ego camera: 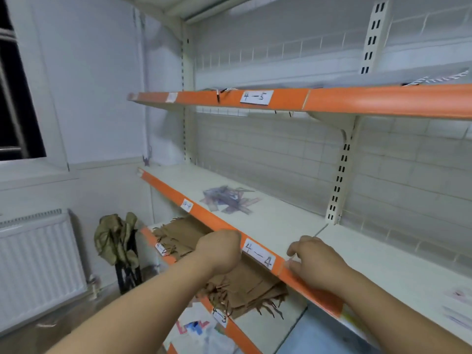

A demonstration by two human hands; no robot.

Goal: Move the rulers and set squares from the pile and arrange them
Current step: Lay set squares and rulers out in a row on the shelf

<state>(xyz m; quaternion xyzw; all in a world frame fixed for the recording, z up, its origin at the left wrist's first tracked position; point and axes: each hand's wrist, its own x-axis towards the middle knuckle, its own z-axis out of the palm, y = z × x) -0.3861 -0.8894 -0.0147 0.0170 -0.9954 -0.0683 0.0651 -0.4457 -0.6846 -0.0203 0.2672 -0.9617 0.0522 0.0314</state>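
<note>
A pile of clear, purplish rulers and set squares (229, 201) lies on the middle shelf (281, 221), which is labelled 4-4. My left hand (222, 249) is curled into a fist at the shelf's orange front edge, nearer than the pile, and nothing shows in it. My right hand (315, 261) rests on the same edge to the right. Its thumb and fingers are pinched on what looks like a small clear plastic ruler (293, 260), which is faint and blurred. A few pale rulers (457, 305) lie flat at the shelf's far right.
The shelf above (332, 98), labelled 4-5, overhangs the work area. Brown fringed cloths (237, 282) fill the shelf below. A radiator (38, 264) and a stool with green fabric on it (117, 241) stand to the left, by the wall.
</note>
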